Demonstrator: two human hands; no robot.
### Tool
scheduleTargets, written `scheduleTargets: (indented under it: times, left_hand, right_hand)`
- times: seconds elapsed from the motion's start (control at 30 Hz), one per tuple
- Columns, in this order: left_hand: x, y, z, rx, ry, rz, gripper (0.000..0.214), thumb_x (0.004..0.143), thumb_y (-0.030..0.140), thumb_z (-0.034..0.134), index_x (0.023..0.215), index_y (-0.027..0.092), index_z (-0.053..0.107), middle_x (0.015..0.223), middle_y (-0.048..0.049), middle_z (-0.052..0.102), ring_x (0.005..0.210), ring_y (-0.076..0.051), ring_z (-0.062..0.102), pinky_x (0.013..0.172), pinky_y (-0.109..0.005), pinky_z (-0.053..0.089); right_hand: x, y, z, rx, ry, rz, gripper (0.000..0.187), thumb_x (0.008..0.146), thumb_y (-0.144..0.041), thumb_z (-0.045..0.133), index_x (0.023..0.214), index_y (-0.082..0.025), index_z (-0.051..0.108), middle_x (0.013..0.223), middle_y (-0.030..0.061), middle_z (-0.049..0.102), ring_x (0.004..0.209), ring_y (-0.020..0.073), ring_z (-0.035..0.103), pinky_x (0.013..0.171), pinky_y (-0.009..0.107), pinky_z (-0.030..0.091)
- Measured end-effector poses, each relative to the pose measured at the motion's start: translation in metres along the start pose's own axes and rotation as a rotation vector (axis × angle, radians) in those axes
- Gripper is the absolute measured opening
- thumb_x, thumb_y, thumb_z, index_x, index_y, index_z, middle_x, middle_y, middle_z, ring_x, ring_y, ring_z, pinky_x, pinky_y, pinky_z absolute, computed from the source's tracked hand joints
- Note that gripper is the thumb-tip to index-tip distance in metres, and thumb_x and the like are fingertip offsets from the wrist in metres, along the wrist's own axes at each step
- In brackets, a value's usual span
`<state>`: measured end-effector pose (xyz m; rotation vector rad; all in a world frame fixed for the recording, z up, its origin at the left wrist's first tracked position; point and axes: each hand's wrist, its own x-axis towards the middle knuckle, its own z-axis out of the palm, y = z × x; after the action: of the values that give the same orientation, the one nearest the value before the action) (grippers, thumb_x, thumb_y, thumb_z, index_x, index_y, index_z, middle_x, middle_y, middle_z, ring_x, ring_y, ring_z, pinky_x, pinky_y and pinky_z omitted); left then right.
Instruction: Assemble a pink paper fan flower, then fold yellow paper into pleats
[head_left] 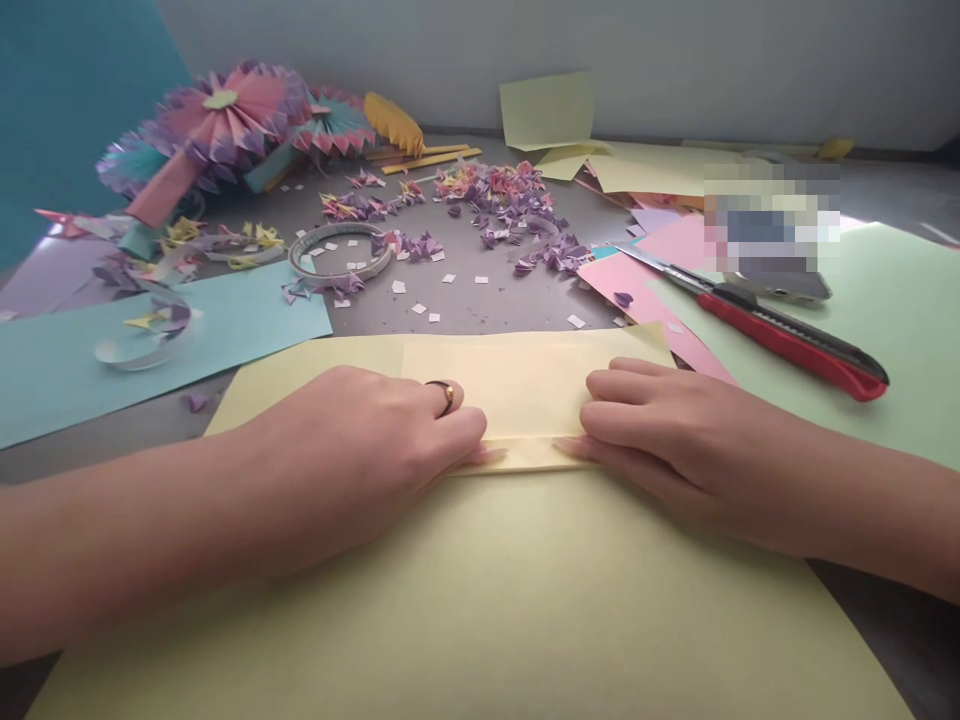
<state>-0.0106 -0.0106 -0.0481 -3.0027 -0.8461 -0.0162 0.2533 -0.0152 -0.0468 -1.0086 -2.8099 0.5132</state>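
Observation:
A large pale yellow paper sheet (480,590) lies in front of me, its far part folded back toward me into a flap (525,385). My left hand (367,450), with a ring on one finger, presses its curled fingertips on the near edge of the flap. My right hand (660,435) meets it from the right, fingers together and pinching the same folded edge. The fingertips of the two hands lie a short gap apart.
A red utility knife (780,335) with its blade out lies on pink and green sheets at right. A tape roll (341,250), small folded paper pieces (502,200), a light blue sheet (150,340) and pleated paper fans (217,125) fill the far table.

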Motion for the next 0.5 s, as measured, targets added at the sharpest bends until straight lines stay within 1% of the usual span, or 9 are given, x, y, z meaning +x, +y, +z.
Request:
scheduleTargets:
  times: [0.1, 0.27, 0.37, 0.5]
  left_hand:
    - [0.0013, 0.0009, -0.0012, 0.004, -0.009, 0.006, 0.025, 0.084, 0.003, 0.044, 0.070, 0.023, 0.036, 0.059, 0.0029, 0.044, 0.045, -0.015, 0.040, 0.046, -0.028, 0.019]
    - [0.0021, 0.0023, -0.0042, 0.024, -0.018, 0.013, 0.026, 0.079, -0.001, 0.041, 0.069, 0.023, 0.037, 0.059, 0.0024, 0.047, 0.044, -0.015, 0.042, 0.045, -0.029, 0.020]
    - [0.0038, 0.0034, -0.0064, 0.037, -0.065, 0.010, 0.026, 0.077, -0.001, 0.041, 0.069, 0.023, 0.040, 0.060, 0.0014, 0.052, 0.044, -0.016, 0.046, 0.045, -0.029, 0.022]
    - [0.0062, 0.0039, -0.0080, 0.079, -0.131, 0.006, 0.024, 0.074, -0.001, 0.046, 0.072, 0.023, 0.048, 0.066, -0.0001, 0.059, 0.048, -0.018, 0.053, 0.046, -0.029, 0.027]
  right_hand:
    - [-0.0004, 0.0002, 0.0007, -0.011, -0.007, -0.010, 0.034, 0.101, -0.027, 0.037, 0.069, -0.019, 0.038, 0.071, -0.0005, 0.043, 0.065, 0.0130, 0.038, 0.057, 0.027, 0.027]
    - [-0.0007, 0.0003, 0.0016, -0.007, 0.018, -0.040, 0.031, 0.101, -0.023, 0.037, 0.070, -0.019, 0.036, 0.072, -0.0008, 0.042, 0.067, 0.0128, 0.037, 0.058, 0.027, 0.027]
    - [-0.0008, 0.0016, 0.0024, -0.017, 0.017, -0.053, 0.030, 0.100, -0.021, 0.038, 0.071, -0.019, 0.036, 0.072, -0.0009, 0.041, 0.067, 0.0129, 0.036, 0.058, 0.027, 0.027]
    - [-0.0010, 0.0027, 0.0033, -0.029, 0.014, -0.062, 0.029, 0.100, -0.020, 0.037, 0.071, -0.019, 0.036, 0.073, -0.0008, 0.040, 0.068, 0.0131, 0.036, 0.058, 0.028, 0.027]
